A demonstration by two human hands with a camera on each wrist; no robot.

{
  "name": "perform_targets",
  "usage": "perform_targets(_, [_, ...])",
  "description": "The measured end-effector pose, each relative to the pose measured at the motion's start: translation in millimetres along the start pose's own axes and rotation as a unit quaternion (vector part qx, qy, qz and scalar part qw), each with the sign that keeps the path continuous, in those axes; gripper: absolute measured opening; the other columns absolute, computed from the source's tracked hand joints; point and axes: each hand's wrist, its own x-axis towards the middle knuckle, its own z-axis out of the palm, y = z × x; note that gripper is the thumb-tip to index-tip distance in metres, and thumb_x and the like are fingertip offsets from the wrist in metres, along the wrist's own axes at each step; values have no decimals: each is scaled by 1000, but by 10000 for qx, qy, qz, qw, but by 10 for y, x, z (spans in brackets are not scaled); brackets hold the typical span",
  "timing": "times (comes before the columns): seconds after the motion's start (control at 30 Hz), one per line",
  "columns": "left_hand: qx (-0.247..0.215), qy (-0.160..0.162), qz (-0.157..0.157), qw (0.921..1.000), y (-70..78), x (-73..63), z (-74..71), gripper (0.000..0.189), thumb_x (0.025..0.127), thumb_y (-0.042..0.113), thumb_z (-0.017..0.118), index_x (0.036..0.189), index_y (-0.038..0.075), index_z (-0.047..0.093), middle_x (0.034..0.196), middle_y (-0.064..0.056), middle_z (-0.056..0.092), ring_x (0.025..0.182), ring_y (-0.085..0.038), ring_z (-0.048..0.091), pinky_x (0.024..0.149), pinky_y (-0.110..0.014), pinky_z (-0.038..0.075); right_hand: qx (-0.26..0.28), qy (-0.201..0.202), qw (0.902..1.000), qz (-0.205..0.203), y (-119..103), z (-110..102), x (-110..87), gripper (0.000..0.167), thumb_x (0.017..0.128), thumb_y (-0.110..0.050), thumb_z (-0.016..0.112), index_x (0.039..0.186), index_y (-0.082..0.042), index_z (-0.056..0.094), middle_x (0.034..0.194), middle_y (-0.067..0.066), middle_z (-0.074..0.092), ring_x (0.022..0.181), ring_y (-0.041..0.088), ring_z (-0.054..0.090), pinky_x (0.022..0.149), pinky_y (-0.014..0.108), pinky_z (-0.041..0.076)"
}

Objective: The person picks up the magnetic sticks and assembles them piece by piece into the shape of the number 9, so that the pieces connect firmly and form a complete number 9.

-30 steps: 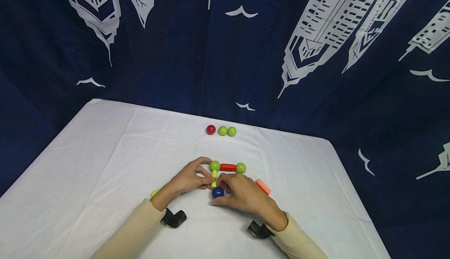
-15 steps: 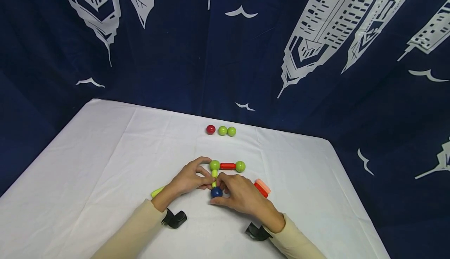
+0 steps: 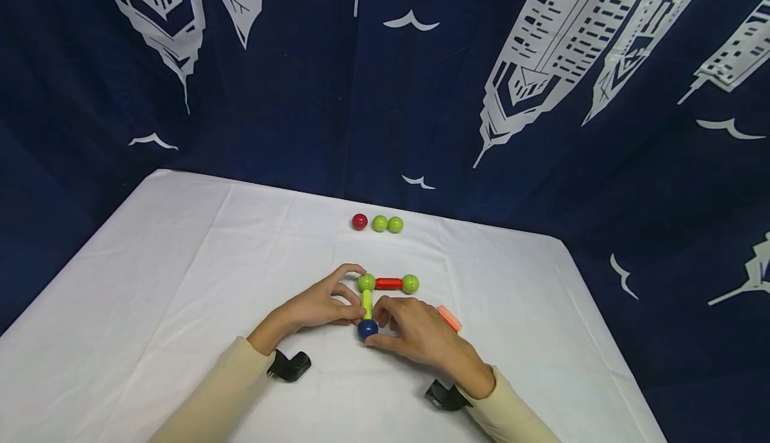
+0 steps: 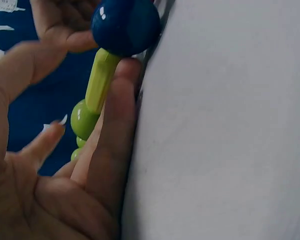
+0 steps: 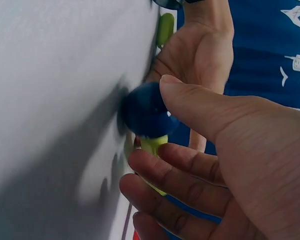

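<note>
A toy frame of balls and sticks lies before me: a green ball [image 3: 366, 282], a red stick [image 3: 388, 284] leading right to a second green ball [image 3: 410, 284], and a yellow-green stick [image 3: 367, 304] running toward me. At that stick's near end sits a blue ball [image 3: 367, 329]. My right hand [image 3: 418, 329] holds the blue ball, its thumb [image 5: 190, 102] against one side and fingers curled by the stick. My left hand [image 3: 319, 306] is beside the yellow-green stick, its thumb held away while a straight finger [image 4: 121, 105] lies along it.
A red ball [image 3: 359, 222] and two loose green balls, one [image 3: 379, 223] beside the other, sit near the far edge of the white-covered table [image 3: 240, 242]. A coral stick [image 3: 449, 318] lies by my right wrist. Another yellow-green stick [image 5: 165, 30] lies behind my left wrist.
The blue ball has shifted left and now meets the end of the yellow-green stick. My left fingers have loosened from that stick, and the left wrist has drawn slightly left.
</note>
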Motion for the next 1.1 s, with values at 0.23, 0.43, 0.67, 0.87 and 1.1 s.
perform_targets(0.23, [674, -586, 213, 9958, 27, -47, -1, 63, 84, 19, 82, 139, 10, 53, 117, -12, 57, 90, -16, 70, 88, -32, 48, 194, 60, 9995, 261, 183, -154, -84, 33, 84, -37, 82, 103, -14, 68, 88, -6, 69, 78, 10, 63, 68, 23, 50])
perform_targets(0.43, [1366, -681, 517, 9869, 36, -58, 68, 66, 78, 16, 87, 136, 8, 55, 114, -10, 54, 88, -15, 67, 86, -35, 46, 508, 89, 9979, 389, 407, -303, -139, 29, 87, -29, 80, 107, -10, 70, 95, -1, 71, 80, 12, 64, 72, 31, 55])
perform_targets(0.67, [1819, -494, 584, 9803, 48, -52, 125, 70, 74, 20, 90, 135, 10, 55, 110, -9, 53, 85, -14, 63, 81, -32, 47, 747, -139, 9962, 419, 629, -425, -194, 23, 92, -16, 74, 112, -6, 70, 105, 5, 71, 90, 15, 65, 83, 37, 56])
perform_targets(0.87, [1942, -419, 561, 9785, 84, -52, 134, 68, 75, 19, 89, 133, 10, 53, 109, -10, 53, 83, -13, 62, 77, -28, 48, 857, -290, 9948, 472, 812, -511, -266, 26, 92, -8, 71, 117, -4, 68, 112, 8, 70, 97, 22, 65, 87, 37, 55])
perform_targets(1.1, [1914, -365, 614, 9789, 72, -46, 119, 63, 79, 16, 86, 133, 8, 53, 107, -10, 53, 80, -11, 61, 75, -24, 48, 1165, -699, 9882, 710, 986, -571, -319, 30, 92, -8, 70, 121, -4, 66, 117, 10, 68, 99, 23, 65, 86, 34, 54])
